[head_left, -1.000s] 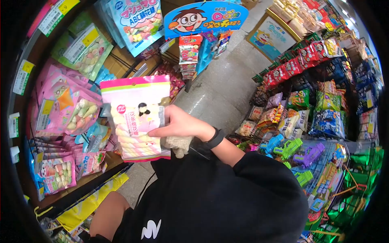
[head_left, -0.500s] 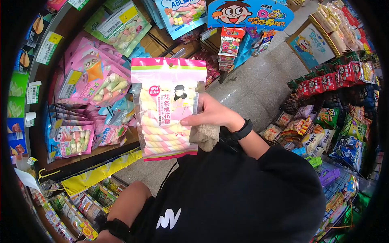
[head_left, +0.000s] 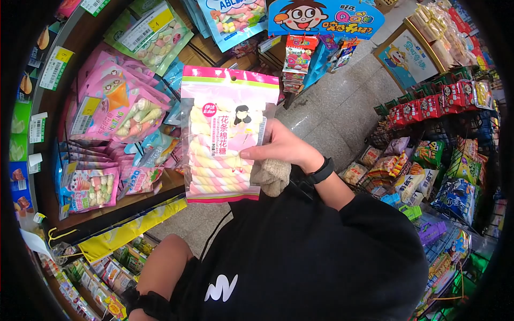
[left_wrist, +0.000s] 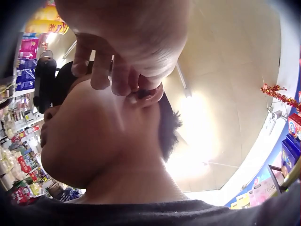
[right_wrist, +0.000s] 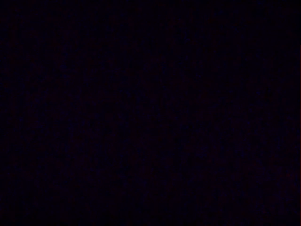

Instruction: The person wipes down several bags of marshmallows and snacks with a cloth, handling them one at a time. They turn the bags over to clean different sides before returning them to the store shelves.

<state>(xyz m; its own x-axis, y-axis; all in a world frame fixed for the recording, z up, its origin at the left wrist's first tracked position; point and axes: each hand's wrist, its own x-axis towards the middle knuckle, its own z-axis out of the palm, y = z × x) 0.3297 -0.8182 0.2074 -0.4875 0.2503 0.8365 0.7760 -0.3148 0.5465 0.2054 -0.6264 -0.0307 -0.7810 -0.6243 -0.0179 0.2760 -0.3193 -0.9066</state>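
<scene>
In the head view my right hand [head_left: 281, 142] pinches the right edge of a clear and pink bag [head_left: 227, 174] of twisted marshmallows, thumb across its front and the other fingers hidden behind it. The bag is upright, its printed front facing the camera. A beige fuzzy item [head_left: 274, 177] is just under that hand; whether the hand holds it cannot be told. My left hand [left_wrist: 134, 35] shows in the left wrist view, raised beside the head, its loosely bent fingers at the ear and nothing seen in them. The right wrist view is black.
Pink candy bags [head_left: 115, 101] hang on the left rack, with a green bag [head_left: 152, 35] above them. A blue cartoon sign [head_left: 326, 18] stands beyond. Snack bags [head_left: 455, 200] fill the right-hand racks, across the grey floor [head_left: 316, 109].
Over the last second, the shelves and the held bag have shifted rightward in the head view. The bag now appears more upright. My right hand has kept its grip on it.
</scene>
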